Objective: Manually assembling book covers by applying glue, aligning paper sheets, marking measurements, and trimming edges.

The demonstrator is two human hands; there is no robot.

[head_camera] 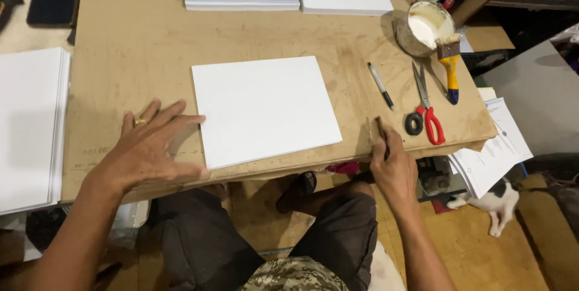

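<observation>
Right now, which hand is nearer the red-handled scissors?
Right. The right hand rests at the board's front edge just left of the red-handled scissors; the left hand lies far left, beyond the white sheet.

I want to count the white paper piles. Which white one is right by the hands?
The single white sheet stack mid-board; the left hand touches its edge. The other piles lie farther off.

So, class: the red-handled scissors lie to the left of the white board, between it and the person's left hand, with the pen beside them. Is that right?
Not quite. The head view shows the scissors to the right of the white board, not the left, near the person's right hand, not the left hand. The pen does lie beside them.
</observation>
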